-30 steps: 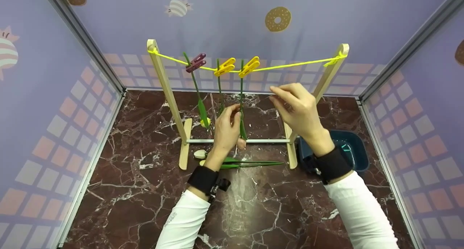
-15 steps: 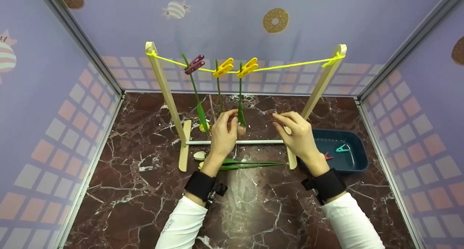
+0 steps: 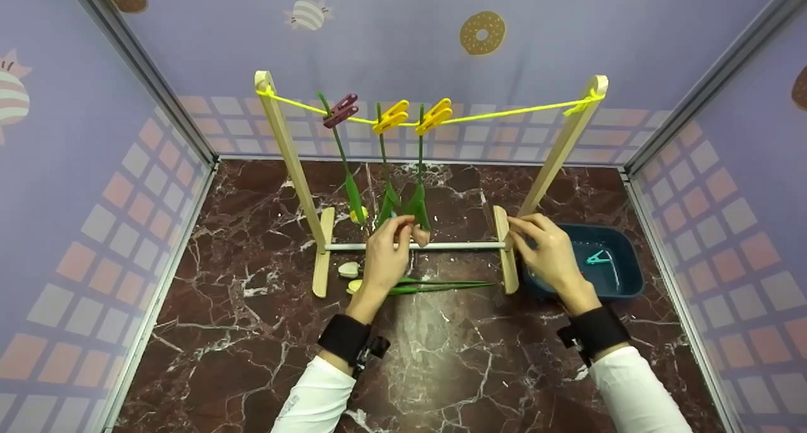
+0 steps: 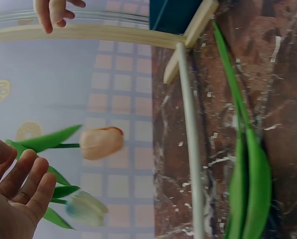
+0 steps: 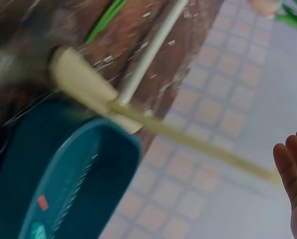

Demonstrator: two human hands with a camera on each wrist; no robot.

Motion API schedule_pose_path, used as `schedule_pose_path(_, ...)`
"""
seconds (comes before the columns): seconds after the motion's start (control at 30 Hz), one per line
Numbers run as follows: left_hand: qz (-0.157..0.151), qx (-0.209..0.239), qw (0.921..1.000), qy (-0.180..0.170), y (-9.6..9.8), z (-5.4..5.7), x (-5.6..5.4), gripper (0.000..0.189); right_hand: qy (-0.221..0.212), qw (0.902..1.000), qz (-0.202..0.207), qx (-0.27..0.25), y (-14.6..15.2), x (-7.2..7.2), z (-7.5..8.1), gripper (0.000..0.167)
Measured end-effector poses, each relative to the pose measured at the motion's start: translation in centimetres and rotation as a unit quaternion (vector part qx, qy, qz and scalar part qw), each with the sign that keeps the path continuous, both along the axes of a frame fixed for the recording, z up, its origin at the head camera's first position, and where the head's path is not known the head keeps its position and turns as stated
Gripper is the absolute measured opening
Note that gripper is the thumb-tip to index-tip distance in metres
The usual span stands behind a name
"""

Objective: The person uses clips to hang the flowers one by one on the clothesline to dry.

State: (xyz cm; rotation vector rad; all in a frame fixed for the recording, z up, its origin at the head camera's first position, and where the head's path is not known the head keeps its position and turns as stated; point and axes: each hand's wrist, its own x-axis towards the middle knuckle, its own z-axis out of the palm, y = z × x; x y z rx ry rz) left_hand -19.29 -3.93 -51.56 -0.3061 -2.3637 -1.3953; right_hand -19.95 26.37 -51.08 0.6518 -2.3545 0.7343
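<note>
Three artificial tulips hang head down from a yellow string (image 3: 504,114), held by a purple clothespin (image 3: 340,110) and two yellow clothespins (image 3: 434,116). My left hand (image 3: 388,250) is beside the pink tulip (image 4: 101,143) on the right of the three, its fingers relaxed and overlapping the green leaf in the left wrist view. A white tulip (image 4: 87,208) hangs in the middle and a yellow tulip (image 3: 359,215) on the left. My right hand (image 3: 548,250), loosely bent and holding nothing, is in front of the rack's right post, close over the dark teal bin (image 3: 632,266).
A wooden rack with a right post (image 3: 561,146) and a white crossbar (image 3: 466,246) carries the string. Before it lie a white tulip (image 3: 348,269) and a yellow one (image 3: 355,286), stems rightward. Inside the bin are a teal clothespin (image 3: 596,258) and a red piece (image 5: 43,202).
My right hand has come down from near the string and then right toward the bin. My left hand has lowered slightly along the pink tulip. The clothespins stay in place.
</note>
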Motion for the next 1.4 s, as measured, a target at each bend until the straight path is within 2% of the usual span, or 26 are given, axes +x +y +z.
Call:
schedule_pose_path(0.17, 0.008, -0.018, 0.9998, -0.007, -0.4, -1.7, 0.4, 0.02, -0.044, 0.9979, -0.044, 0.021, 2.9, 0.2, -1.7, 0.032)
schedule_pose_path(0.27, 0.013, -0.026, 0.9995, -0.011, -0.7, -2.5, 0.5, 0.019, -0.086, 0.9928, -0.073, 0.038, 4.6, 0.3, -2.7, 0.032)
schedule_pose_path(0.4, 0.011, -0.033, 0.9993, -0.01, -1.0, -3.2, 0.9, 0.019, -0.139, 0.9837, -0.093, 0.068, 7.1, 0.4, -3.8, 0.035)
schedule_pose_path(0.53, 0.01, -0.048, 0.9988, -0.007, -1.3, -3.8, 1.3, 0.018, -0.203, 0.9692, -0.096, 0.102, 9.3, 0.4, -4.4, 0.04)
schedule_pose_path(0.73, 0.011, -0.077, 0.9968, -0.017, -1.6, -5.0, 1.7, 0.017, -0.294, 0.937, -0.09, 0.165, 11.8, 0.4, -5.1, 0.047)
schedule_pose_path(0.83, 0.009, -0.086, 0.9959, -0.026, -1.7, -5.5, 1.9, 0.016, -0.314, 0.9256, -0.079, 0.195, 12.6, 0.5, -5.7, 0.049)
schedule_pose_path(0.97, 0.006, -0.101, 0.9943, -0.032, -1.6, -6.1, 2.1, 0.016, -0.322, 0.9181, -0.066, 0.222, 13.4, 0.4, -6.6, 0.05)
schedule_pose_path(1.13, -0.01, -0.122, 0.9919, -0.032, -1.6, -6.8, 2.3, 0.016, -0.337, 0.9101, -0.059, 0.234, 13.7, -0.1, -7.5, 0.052)
schedule_pose_path(1.4, -0.038, -0.16, 0.9854, -0.046, -1.2, -7.9, 2.6, 0.015, -0.382, 0.8876, -0.046, 0.253, 14.3, -0.7, -8.4, 0.056)
